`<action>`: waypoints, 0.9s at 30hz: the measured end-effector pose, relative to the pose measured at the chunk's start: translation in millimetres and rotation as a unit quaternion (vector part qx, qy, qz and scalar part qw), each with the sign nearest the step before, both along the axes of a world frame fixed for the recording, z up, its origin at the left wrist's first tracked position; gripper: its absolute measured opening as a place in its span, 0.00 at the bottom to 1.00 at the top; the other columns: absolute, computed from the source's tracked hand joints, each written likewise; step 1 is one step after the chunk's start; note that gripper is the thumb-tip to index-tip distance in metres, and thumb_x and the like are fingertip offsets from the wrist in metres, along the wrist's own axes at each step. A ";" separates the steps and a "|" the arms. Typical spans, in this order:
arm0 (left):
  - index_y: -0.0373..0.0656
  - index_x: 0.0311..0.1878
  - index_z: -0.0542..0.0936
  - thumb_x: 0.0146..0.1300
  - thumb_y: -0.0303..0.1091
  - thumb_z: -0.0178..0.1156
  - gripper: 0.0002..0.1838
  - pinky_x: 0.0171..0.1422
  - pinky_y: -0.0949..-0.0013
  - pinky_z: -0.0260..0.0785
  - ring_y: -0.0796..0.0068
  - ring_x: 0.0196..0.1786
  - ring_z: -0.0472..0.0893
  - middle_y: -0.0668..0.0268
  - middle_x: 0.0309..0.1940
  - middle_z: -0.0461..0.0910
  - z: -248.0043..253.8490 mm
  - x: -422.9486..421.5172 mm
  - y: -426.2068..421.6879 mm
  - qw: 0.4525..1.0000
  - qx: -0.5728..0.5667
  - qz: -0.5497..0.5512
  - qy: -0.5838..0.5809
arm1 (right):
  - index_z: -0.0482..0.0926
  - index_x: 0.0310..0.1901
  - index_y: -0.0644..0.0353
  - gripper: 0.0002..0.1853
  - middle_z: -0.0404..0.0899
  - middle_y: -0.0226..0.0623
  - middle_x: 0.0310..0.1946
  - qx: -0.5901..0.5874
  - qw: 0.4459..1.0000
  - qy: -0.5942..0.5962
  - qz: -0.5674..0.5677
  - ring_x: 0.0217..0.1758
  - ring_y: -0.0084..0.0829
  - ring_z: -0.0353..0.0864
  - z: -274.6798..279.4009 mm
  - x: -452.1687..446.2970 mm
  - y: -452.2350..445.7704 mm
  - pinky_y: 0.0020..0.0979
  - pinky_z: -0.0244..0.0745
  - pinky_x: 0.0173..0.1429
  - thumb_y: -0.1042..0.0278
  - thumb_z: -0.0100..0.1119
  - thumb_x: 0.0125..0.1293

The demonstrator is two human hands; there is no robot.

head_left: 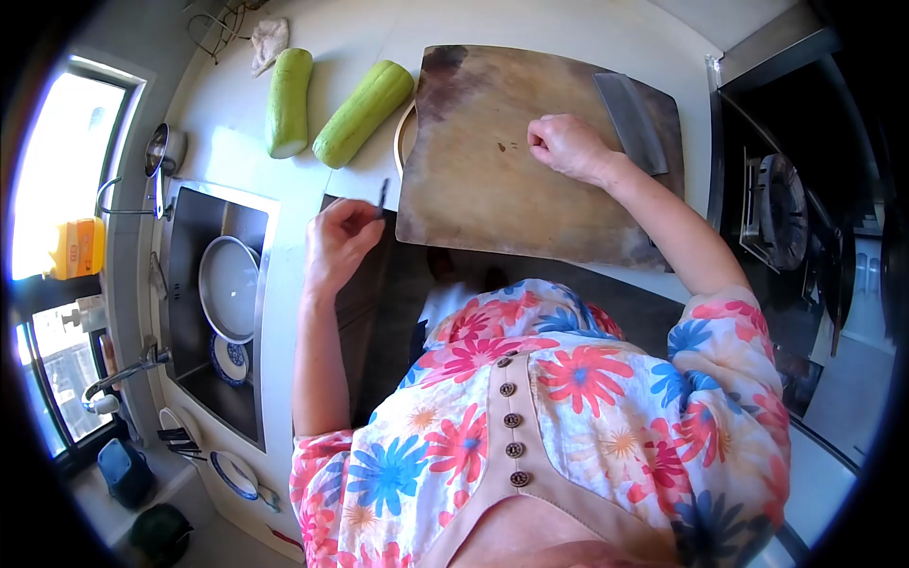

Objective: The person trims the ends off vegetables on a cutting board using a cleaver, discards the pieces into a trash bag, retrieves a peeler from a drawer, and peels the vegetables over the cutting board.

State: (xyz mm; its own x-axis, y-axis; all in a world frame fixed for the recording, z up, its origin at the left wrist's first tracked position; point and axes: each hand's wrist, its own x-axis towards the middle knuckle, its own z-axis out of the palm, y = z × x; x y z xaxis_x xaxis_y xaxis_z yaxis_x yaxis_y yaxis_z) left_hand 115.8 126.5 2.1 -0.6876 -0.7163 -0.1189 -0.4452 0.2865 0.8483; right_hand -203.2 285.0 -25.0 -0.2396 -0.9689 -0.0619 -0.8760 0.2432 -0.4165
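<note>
My left hand (pixel 343 235) is closed in a pinch on a thin dark strip-like object (pixel 383 196), just off the left edge of a worn wooden cutting board (pixel 502 204). I cannot make out what kind of object it is. Over the board, my right hand (pixel 568 148) has its fingers curled in; whether something is inside them is hidden. A broad-bladed cleaver (pixel 630 123) lies on the board's right side, close to the right wrist. Small dark bits (pixel 507 147) lie on the wood beside the right hand. Two pale green gourds (pixel 289 104) rest on the counter left of the board.
To the left, a sink (pixel 204 204) holds a round grey pan (pixel 230 289) and a blue-patterned dish (pixel 230 360). A faucet (pixel 123 374) stands at its edge. A crumpled cloth (pixel 270 45) lies at the back. The stove (pixel 781 213) is on the right.
</note>
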 end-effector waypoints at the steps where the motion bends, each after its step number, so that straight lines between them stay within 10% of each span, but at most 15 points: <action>1: 0.37 0.34 0.82 0.49 0.29 0.65 0.09 0.35 0.74 0.70 0.81 0.26 0.75 0.67 0.24 0.78 -0.5 -10.8 0.9 0.999 -0.032 -0.018 -0.016 | 0.78 0.29 0.58 0.06 0.81 0.39 0.28 0.014 1.000 0.007 -0.001 0.34 0.41 0.80 1.1 -0.6 -0.9 0.41 0.74 0.39 0.66 0.59 0.56; 9: 0.44 0.33 0.83 0.48 0.37 0.61 0.11 0.42 0.59 0.73 0.57 0.34 0.81 0.58 0.29 0.82 -21.5 -106.6 6.6 0.946 -0.256 -0.144 -0.134 | 0.82 0.29 0.58 0.05 0.82 0.41 0.26 -0.082 0.981 -0.067 -0.160 0.29 0.37 0.82 5.2 -51.7 33.4 0.33 0.75 0.36 0.67 0.61 0.54; 21: 0.46 0.37 0.84 0.53 0.39 0.60 0.11 0.46 0.58 0.72 0.58 0.40 0.80 0.61 0.34 0.80 -17.2 -100.6 27.0 0.962 -0.234 -0.081 -0.112 | 0.79 0.26 0.62 0.05 0.81 0.46 0.29 -0.012 0.998 0.020 -0.053 0.34 0.46 0.81 0.6 -24.5 21.3 0.40 0.75 0.40 0.73 0.55 0.56; 27: 0.40 0.40 0.83 0.54 0.35 0.64 0.11 0.35 0.70 0.70 0.75 0.25 0.76 0.66 0.24 0.78 -15.3 -73.8 51.5 0.984 -0.170 -0.052 -0.021 | 0.79 0.26 0.62 0.05 0.81 0.46 0.28 0.049 0.997 0.027 -0.047 0.33 0.45 0.81 2.3 -33.3 21.3 0.39 0.75 0.38 0.72 0.56 0.53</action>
State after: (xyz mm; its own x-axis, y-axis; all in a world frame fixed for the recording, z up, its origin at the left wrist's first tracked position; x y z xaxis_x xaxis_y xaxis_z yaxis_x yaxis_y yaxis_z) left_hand 42.0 178.0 -13.2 -0.7589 -0.6457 0.0848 -0.4318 0.5964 0.6766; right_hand -236.5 306.3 -22.6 -0.3350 -0.9319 -0.1392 -0.8680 0.3627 -0.3391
